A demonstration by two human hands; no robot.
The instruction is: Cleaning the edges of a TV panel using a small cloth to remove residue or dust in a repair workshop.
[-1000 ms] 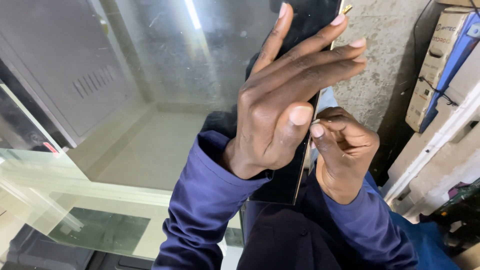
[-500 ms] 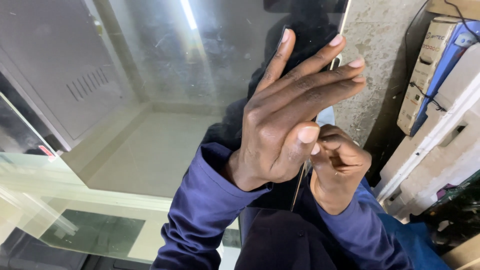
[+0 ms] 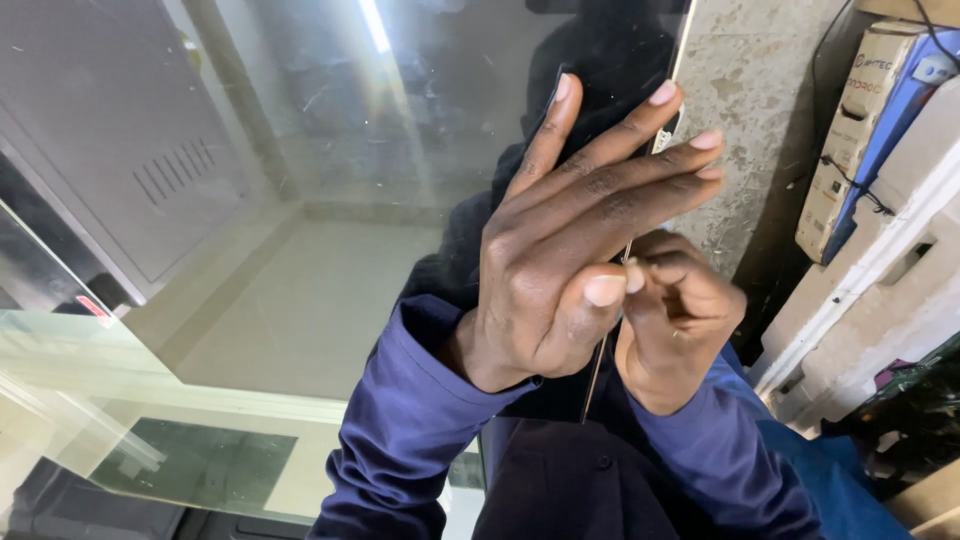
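Concrete wall is seen upper right; at centre, a glass sheet is pressed by the spread left hand, its edge pinched by the right hand.

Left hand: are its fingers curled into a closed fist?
No, the left hand is spread flat with straight fingers against the glass sheet.

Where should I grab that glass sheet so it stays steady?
Hold the glass sheet by its thin right edge, coming from the right. That edge stands free: the left hand lies flat on the face while the right hand pinches it.
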